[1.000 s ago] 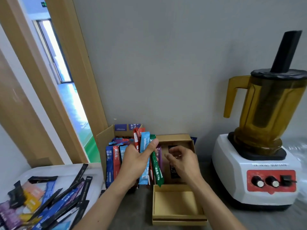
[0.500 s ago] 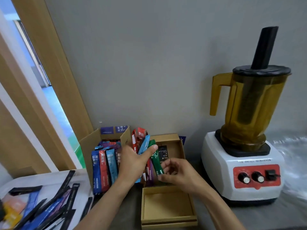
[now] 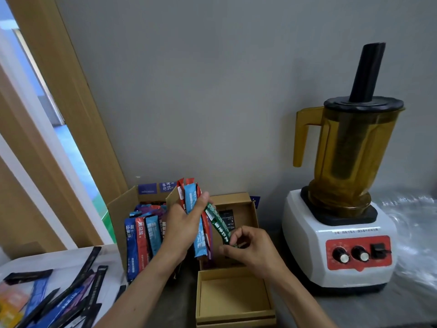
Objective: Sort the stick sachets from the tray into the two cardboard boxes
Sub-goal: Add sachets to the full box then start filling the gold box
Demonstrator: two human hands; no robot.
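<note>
we judge sorting midway | left grip (image 3: 182,228) clamps sachet bundle (image 3: 191,200) | right grip (image 3: 253,252) pinches green sachet (image 3: 218,224) | tray (image 3: 59,253) holds many

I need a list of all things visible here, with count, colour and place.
tray: one, white, lower left.
loose sachets: many, mostly black and blue, on tray.
left box: one, brown, beside tray.
upright sachets: several, blue and red, in left box.
right box: one, brown, beside left box.
lid: one, brown, before right box.
blender: one, white and amber, right.
left hand: holds sachet bundle.
right hand: pinches green sachet.
</note>
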